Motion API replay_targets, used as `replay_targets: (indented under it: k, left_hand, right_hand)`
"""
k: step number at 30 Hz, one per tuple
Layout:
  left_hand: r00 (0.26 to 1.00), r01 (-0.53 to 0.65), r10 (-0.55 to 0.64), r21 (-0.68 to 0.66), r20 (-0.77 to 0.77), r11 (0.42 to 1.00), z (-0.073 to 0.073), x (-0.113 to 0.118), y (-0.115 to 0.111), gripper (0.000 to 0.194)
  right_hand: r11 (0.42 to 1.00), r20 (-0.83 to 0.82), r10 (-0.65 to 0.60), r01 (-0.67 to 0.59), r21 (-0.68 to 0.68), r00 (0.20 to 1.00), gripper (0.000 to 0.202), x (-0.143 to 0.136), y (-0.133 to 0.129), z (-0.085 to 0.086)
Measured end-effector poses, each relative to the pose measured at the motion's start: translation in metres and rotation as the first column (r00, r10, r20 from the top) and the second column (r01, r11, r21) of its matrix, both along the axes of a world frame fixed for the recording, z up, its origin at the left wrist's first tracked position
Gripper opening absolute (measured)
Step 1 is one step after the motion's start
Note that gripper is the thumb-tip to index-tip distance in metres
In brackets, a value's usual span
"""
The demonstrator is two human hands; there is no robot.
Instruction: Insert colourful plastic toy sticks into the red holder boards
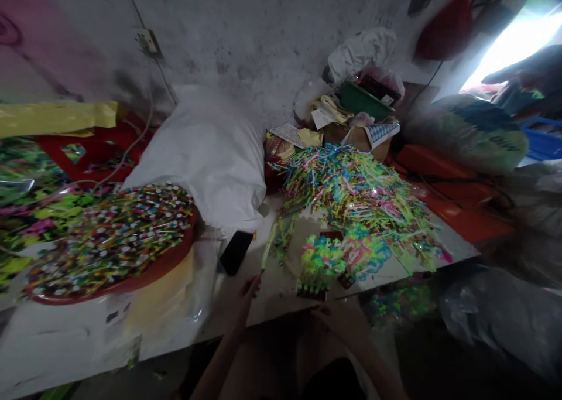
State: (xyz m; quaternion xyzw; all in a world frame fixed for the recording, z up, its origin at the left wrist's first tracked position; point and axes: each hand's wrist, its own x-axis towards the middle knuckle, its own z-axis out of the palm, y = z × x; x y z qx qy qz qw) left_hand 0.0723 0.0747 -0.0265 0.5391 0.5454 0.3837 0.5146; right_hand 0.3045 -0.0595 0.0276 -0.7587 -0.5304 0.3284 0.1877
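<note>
My left hand [249,290] is closed at the table's front, its fingertips pinching the near end of a thin yellow-green strip [268,245]. The strip points away from me, beside a small loose group of similar pieces [283,239]. Low at the table edge, my right hand [325,313] has its fingers drawn together; dim light hides what they hold, if anything. Just beyond it stands a bunch of bright green and yellow pieces [322,259] in a dark holder. A second bunch with pink and blue pieces [364,252] lies right of that one.
A large multicoloured heap of strips [355,189] covers the table's right side. At left is a red basin [144,280] full of small colourful parts. A black phone [237,252] lies before a big white sack [206,154]. Orange boxes [456,207] and plastic bags [496,318] stand at right.
</note>
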Motion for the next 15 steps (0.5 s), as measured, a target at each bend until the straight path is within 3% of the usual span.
replay_targets:
  k: [2,4,6,8,12,15]
  left_hand:
    - [0.997,0.016,-0.014,-0.030,0.079,0.999,0.012,0.005,-0.029,0.060]
    - [0.983,0.118,-0.112,-0.031,0.147,0.993,0.022,0.014,-0.057,0.049]
    - [0.936,0.286,-0.276,-0.014,0.216,0.958,0.029,0.024,-0.081,0.040]
    - [0.894,0.382,-0.367,-0.009,0.258,0.924,0.034,0.031,-0.096,0.034]
    - [0.929,0.318,-0.313,0.006,0.198,0.948,0.035,0.038,-0.108,0.031]
    - [0.939,0.322,-0.327,0.056,0.111,0.945,0.034,0.044,-0.108,0.027]
  right_hand:
    - [0.999,-0.221,0.037,-0.032,0.027,0.975,0.020,-0.018,-0.004,0.003]
    - [0.996,-0.408,0.043,-0.006,0.093,0.912,0.028,-0.035,-0.007,0.009]
    - [0.990,-0.509,0.011,0.064,0.129,0.860,0.033,-0.047,-0.011,0.015]
    - [0.981,-0.534,-0.062,0.149,0.121,0.843,0.037,-0.052,-0.016,0.019]
    - [0.944,-0.524,-0.227,0.318,0.088,0.821,0.047,-0.044,-0.029,0.021]
    - [0.945,-0.559,-0.212,0.313,0.090,0.801,0.051,-0.034,-0.036,0.022]
